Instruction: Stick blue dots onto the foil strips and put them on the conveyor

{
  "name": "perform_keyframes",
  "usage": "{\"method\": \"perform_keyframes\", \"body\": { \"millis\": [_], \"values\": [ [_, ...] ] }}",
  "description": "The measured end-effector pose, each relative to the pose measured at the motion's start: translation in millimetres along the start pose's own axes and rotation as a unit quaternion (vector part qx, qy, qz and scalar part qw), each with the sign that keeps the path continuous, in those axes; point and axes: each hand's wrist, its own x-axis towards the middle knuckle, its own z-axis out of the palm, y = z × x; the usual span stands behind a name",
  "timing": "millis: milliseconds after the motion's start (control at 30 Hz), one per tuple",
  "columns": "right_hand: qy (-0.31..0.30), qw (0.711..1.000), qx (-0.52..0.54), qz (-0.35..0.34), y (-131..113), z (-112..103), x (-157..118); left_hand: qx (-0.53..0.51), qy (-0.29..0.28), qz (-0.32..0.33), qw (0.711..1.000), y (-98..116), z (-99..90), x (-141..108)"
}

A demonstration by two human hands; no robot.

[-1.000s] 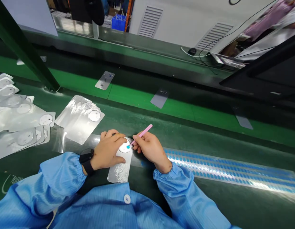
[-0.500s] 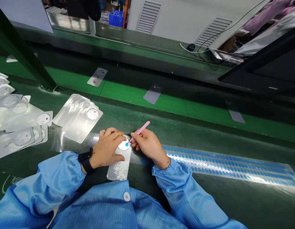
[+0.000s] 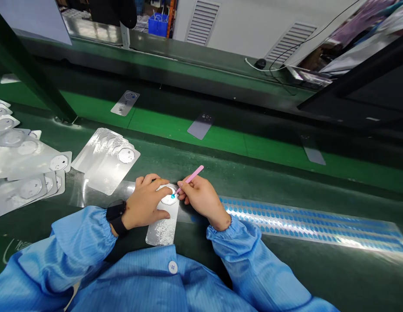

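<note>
A phone-sized back panel (image 3: 162,232) lies in front of me, with a white round area (image 3: 168,200) at its far end and a frosted patch at its near end. My left hand (image 3: 149,200) rests on the panel with fingers and thumb apart, the index fingertip beside the round area. My right hand (image 3: 201,197) pinches pink tweezers (image 3: 196,172), their tip at a small blue round sticker (image 3: 173,196) on the white area. The sticker looks partly folded or raised. Under and right of my right wrist lies a clear sheet with rows of blue dots (image 3: 305,225).
A fanned stack of similar panels (image 3: 113,167) lies left of my hands, with more panels (image 3: 32,160) at the far left. Beyond the bench edge, a green belt (image 3: 162,119) carries several spaced panels (image 3: 200,126). A green post (image 3: 38,69) stands at the left.
Panels on the belt have shifted left. The blue sticker at the tweezers' tip now looks smaller and uneven rather than round. Both my hands have hardly moved.
</note>
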Motion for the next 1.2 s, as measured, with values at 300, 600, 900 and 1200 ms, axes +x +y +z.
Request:
{"method": "perform_keyframes", "body": {
  "millis": [300, 600, 900, 1200],
  "values": [
    [0.006, 1.0, -0.011, -0.02, 2, 2, -1, 0.028, -0.002, 0.023, 0.999, 1, -2.3, -1],
    [0.161, 0.914, -0.173, -0.331, 4, -15, -22, 0.03, -0.004, 0.013, 0.999, 2, -2.5, -1],
    [-0.034, 0.814, -0.505, -0.285, 21, 7, -42, 0.03, -0.012, -0.004, 0.999, 8, -3.9, 3],
    [-0.028, 0.827, -0.493, -0.269, 20, 7, -39, 0.004, -0.024, -0.024, 0.999, 7, -2.0, 11]
  ]
}}
